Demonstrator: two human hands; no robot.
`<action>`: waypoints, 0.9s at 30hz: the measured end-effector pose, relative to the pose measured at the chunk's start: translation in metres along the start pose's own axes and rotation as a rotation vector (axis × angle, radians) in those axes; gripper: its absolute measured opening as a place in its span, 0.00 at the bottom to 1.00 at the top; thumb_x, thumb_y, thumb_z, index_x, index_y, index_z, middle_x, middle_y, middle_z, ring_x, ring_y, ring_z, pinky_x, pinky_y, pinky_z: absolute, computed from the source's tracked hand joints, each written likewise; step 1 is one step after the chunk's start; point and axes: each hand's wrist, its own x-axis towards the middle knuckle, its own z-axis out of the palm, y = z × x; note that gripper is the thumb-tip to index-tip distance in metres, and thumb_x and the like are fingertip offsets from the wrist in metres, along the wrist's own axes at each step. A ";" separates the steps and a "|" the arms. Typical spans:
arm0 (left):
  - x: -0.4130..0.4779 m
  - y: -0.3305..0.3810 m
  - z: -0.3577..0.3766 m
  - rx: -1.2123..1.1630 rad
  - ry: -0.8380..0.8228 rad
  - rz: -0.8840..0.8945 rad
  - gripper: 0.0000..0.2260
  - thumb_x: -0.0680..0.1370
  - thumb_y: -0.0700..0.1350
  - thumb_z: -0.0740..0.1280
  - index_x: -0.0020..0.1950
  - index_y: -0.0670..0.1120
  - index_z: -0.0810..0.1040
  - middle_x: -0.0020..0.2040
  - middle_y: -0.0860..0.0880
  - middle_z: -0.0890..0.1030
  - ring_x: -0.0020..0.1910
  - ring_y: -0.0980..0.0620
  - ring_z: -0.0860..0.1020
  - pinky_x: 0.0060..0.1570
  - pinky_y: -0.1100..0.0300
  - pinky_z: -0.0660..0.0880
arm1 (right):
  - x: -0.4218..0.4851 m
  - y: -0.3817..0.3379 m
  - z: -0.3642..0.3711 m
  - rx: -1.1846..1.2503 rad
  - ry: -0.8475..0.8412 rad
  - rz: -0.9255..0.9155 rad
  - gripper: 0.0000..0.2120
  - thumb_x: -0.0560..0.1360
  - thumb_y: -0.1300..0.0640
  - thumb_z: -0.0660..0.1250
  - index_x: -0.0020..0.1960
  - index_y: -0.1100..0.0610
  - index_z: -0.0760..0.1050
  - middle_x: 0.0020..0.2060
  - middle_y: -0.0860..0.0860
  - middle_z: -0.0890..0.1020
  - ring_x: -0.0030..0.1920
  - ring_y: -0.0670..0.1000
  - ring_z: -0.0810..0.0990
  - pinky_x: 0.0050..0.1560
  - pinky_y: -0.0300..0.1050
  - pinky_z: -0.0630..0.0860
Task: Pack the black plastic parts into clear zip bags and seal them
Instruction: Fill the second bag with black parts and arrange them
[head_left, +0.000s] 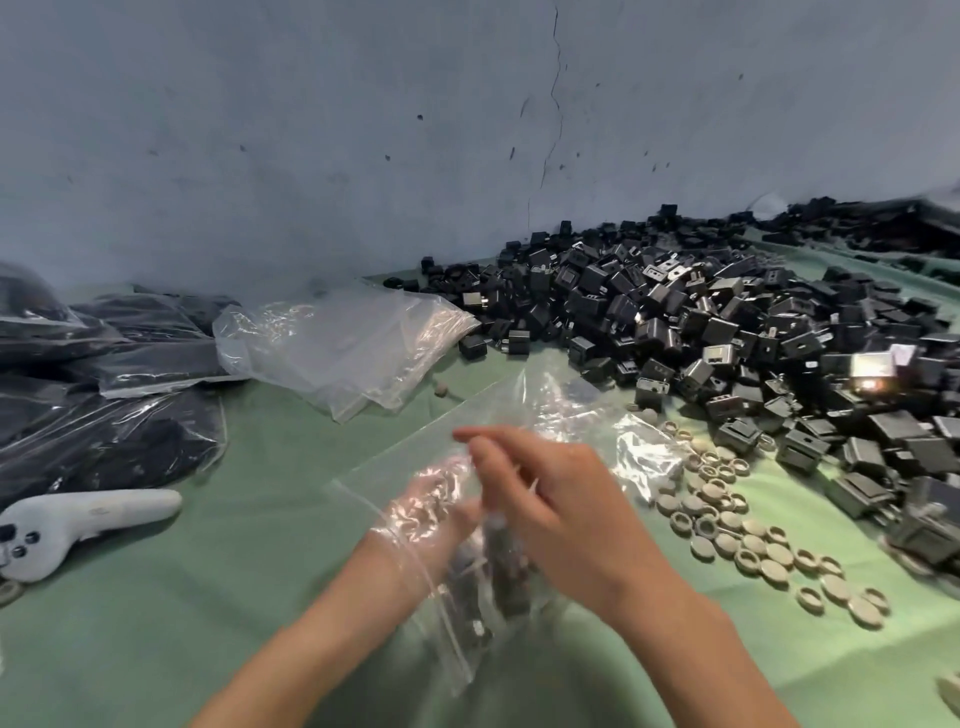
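Observation:
A clear zip bag (524, 405) lies crumpled on the green cloth in front of me, with a few black plastic parts (511, 577) inside it. My left hand (434, 501) is inside the bag, seen through the plastic, its fingers loosely extended. The bag's zip edge crosses that wrist. My right hand (556, 504) lies over the bag from outside, fingers and thumb pinching the plastic; it is blurred. A big heap of loose black parts (727, 322) fills the right side up to the wall.
A stack of empty clear bags (343, 343) lies at centre left. Filled bags of black parts (104, 405) are piled at far left. A white handheld controller (78, 525) rests near them. Several grey round caps (748, 530) are scattered to the right of my hands.

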 end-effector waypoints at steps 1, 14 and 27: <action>-0.004 0.000 -0.003 -0.005 0.012 0.025 0.11 0.78 0.49 0.67 0.60 0.57 0.76 0.56 0.59 0.83 0.57 0.59 0.80 0.54 0.70 0.73 | -0.001 0.012 -0.005 -0.024 0.053 0.049 0.19 0.82 0.43 0.55 0.66 0.47 0.78 0.39 0.41 0.83 0.37 0.42 0.81 0.39 0.40 0.79; 0.012 -0.010 -0.003 0.516 -0.149 0.275 0.18 0.79 0.64 0.55 0.62 0.60 0.77 0.61 0.63 0.75 0.61 0.67 0.70 0.64 0.77 0.60 | -0.025 0.059 0.013 -0.249 -0.057 0.173 0.20 0.85 0.48 0.53 0.75 0.47 0.68 0.69 0.44 0.72 0.69 0.45 0.69 0.72 0.43 0.63; 0.022 -0.016 -0.010 0.467 -0.176 0.289 0.22 0.80 0.41 0.67 0.73 0.51 0.69 0.74 0.53 0.68 0.73 0.56 0.68 0.74 0.62 0.61 | -0.028 0.067 0.016 -0.271 -0.056 0.128 0.19 0.84 0.45 0.53 0.72 0.45 0.72 0.65 0.39 0.76 0.66 0.42 0.71 0.69 0.41 0.64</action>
